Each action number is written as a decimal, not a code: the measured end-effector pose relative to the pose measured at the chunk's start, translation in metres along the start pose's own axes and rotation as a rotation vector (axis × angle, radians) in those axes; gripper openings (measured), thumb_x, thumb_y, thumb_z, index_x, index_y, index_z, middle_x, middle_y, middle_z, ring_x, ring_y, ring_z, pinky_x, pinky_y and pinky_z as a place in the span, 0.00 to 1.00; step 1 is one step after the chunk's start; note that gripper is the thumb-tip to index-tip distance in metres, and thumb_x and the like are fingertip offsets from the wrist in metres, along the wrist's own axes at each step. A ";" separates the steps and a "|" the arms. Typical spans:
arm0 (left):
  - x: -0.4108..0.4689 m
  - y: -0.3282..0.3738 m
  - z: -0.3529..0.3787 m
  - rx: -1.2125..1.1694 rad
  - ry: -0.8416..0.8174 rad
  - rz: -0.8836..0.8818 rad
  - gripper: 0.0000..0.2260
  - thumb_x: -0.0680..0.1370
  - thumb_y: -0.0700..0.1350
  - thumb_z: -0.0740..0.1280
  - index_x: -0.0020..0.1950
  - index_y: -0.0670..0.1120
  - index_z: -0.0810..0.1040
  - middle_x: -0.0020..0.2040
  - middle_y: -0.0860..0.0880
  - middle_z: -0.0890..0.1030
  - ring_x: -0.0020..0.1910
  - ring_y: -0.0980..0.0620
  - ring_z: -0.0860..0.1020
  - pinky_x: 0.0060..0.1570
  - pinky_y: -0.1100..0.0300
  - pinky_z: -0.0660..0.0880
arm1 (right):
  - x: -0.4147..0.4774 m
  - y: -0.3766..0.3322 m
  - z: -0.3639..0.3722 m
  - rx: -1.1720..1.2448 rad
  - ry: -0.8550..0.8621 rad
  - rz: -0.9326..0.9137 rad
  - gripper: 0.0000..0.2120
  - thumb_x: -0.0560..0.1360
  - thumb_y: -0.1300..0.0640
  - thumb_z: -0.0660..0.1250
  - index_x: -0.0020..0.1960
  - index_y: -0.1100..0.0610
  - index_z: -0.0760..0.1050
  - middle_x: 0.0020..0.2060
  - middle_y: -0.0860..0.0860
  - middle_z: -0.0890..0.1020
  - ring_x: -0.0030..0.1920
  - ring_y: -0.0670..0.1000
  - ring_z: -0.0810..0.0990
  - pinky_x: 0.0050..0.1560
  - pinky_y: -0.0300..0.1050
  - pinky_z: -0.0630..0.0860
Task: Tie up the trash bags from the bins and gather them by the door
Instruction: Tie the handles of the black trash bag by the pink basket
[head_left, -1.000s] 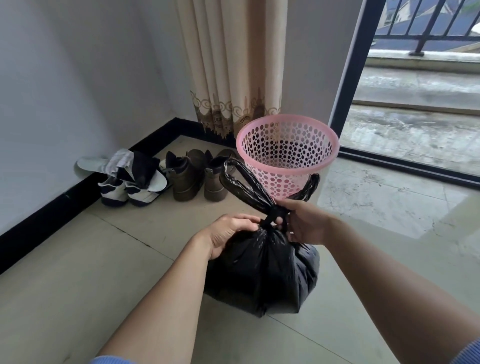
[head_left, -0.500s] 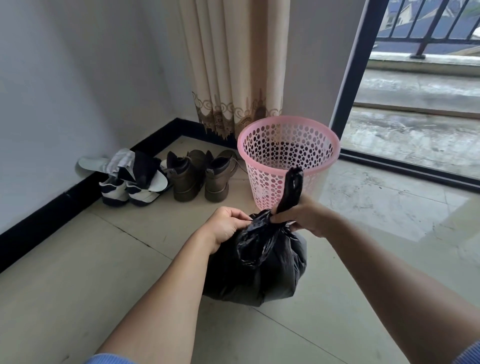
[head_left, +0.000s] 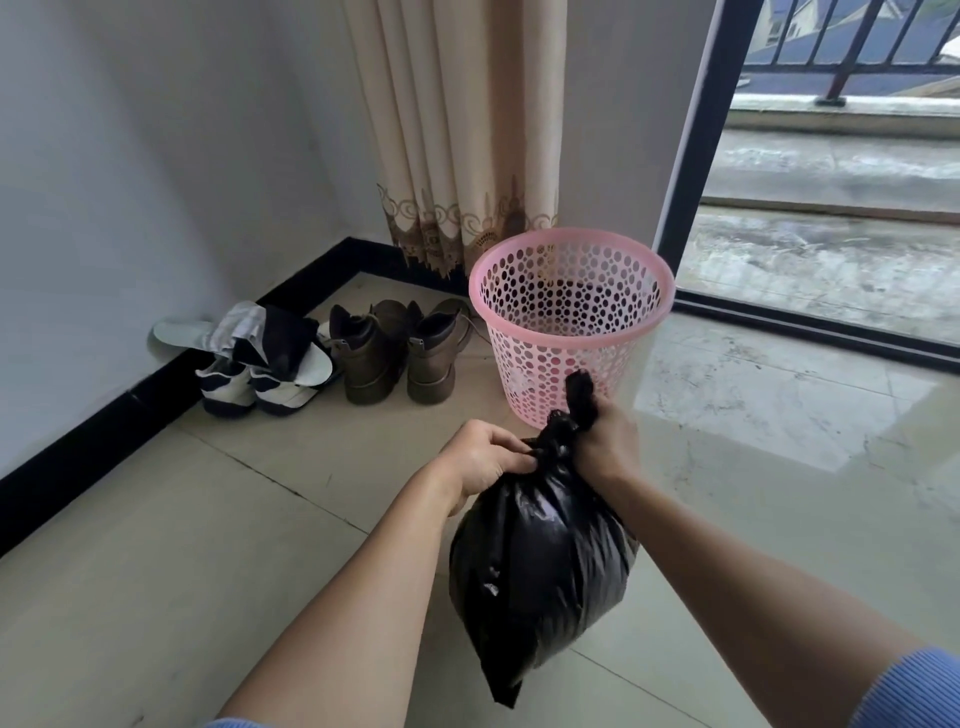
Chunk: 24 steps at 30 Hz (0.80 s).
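- A corner room with a pale tiled floor (head_left: 156, 597), a white wall (head_left: 130, 156) and a black skirting board (head_left: 104, 431) opened through a dark-framed glass door (head_left: 696, 130) onto a wet balcony (head_left: 831, 249) with a metal railing (head_left: 857, 47).
- A cream curtain (head_left: 457, 130) with a patterned brown hem hung in the corner beside the door frame.
- A pink perforated waste bin (head_left: 545, 374) stood upright on the tiles just in front of the curtain.
- A person's two bare forearms reached in from below, a blue sleeve (head_left: 914, 691) showing on the right arm.
- Both hands met at the gathered neck of a black trash bag (head_left: 535, 582), which hung between the forearms, on the near side of the bin.
- The left hand (head_left: 480, 457) had its fingers curled in, pinching the bunched plastic at the neck.
- The right hand (head_left: 608, 441) was closed around the twisted tail of the bag, whose end stuck up above the fist.
- Whether the bag's lower corner touched the floor could not be told.
- A pair of brown boots (head_left: 395, 353) sat just left of the bin.
- White-and-navy sneakers (head_left: 254, 387) lay further left against the skirting board, with dark and grey cloth draped over them.
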<state>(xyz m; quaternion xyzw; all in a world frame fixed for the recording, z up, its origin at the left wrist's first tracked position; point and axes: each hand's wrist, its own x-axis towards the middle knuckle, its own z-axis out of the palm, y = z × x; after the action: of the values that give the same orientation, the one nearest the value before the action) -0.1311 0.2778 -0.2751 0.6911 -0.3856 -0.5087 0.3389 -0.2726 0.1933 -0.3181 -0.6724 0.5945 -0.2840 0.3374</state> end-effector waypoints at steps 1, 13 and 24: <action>0.002 -0.007 -0.001 0.075 0.078 -0.011 0.05 0.71 0.38 0.74 0.38 0.46 0.81 0.36 0.47 0.82 0.36 0.53 0.80 0.41 0.63 0.78 | 0.000 0.000 0.002 0.194 -0.113 0.146 0.04 0.73 0.63 0.67 0.41 0.57 0.75 0.34 0.53 0.76 0.30 0.50 0.75 0.31 0.43 0.73; 0.019 -0.024 0.005 0.013 0.152 0.006 0.07 0.71 0.42 0.73 0.49 0.46 0.81 0.43 0.49 0.80 0.42 0.53 0.77 0.42 0.60 0.74 | 0.005 0.008 -0.015 0.467 -0.128 0.447 0.13 0.73 0.49 0.70 0.42 0.60 0.77 0.33 0.53 0.74 0.28 0.49 0.69 0.27 0.41 0.63; 0.027 -0.047 0.043 0.698 0.274 -0.060 0.11 0.68 0.42 0.69 0.48 0.55 0.80 0.51 0.50 0.82 0.50 0.45 0.79 0.44 0.59 0.72 | -0.002 0.013 -0.014 0.501 -0.240 0.481 0.19 0.80 0.47 0.61 0.39 0.59 0.79 0.37 0.55 0.78 0.35 0.51 0.72 0.30 0.41 0.65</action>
<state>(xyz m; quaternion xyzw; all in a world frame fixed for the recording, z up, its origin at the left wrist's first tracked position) -0.1591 0.2727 -0.3385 0.8377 -0.4663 -0.2591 0.1167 -0.2918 0.1932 -0.3195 -0.4385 0.6038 -0.2522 0.6161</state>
